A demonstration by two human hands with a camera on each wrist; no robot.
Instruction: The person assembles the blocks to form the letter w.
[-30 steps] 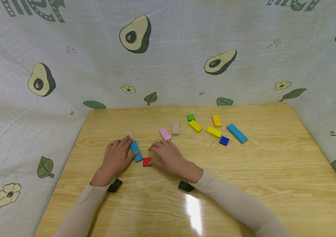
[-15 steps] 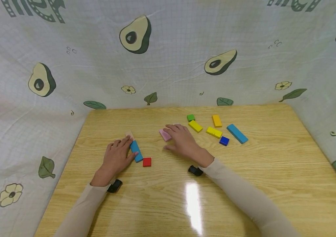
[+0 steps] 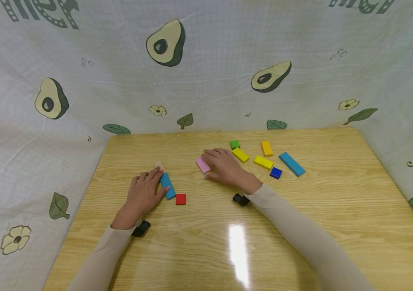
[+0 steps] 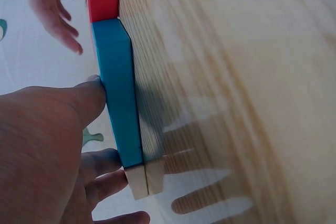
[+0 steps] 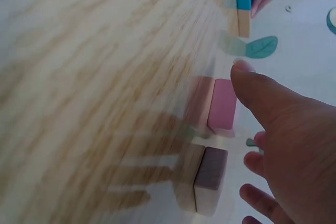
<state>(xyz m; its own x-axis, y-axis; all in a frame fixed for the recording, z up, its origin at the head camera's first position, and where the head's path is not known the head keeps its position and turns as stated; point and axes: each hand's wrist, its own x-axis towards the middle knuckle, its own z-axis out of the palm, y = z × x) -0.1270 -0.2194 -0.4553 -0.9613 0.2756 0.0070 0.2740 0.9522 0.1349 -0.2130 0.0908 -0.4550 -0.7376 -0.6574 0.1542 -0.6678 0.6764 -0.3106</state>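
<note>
Blue block (image 4: 116, 87), left hand (image 3: 142, 195) touching, right hand (image 3: 225, 169) near pink block (image 3: 202, 165), hands palm-down

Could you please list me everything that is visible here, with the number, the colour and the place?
Long blocks: 2, light blue, table's left and right
Red block: 1, red, left long block's near end
Pink block: 1, pink, mid-table
Wooden blocks: 2, tan, left long block's far end; beside pink block
Yellow blocks: 2, yellow, right of pink block
Green block: 1, green, behind left yellow block
Orange block: 1, orange, behind right yellow block
Dark blue block: 1, dark blue, near right yellow block
Table: 1, wood-brown, below
Printed cloth: count unclear, whitish, around table
Wrist devices: 2, black, wrists
Sleeves: 2, beige, forearms
Left hand: 1, touching left long block
Right hand: 1, beside pink block
</note>
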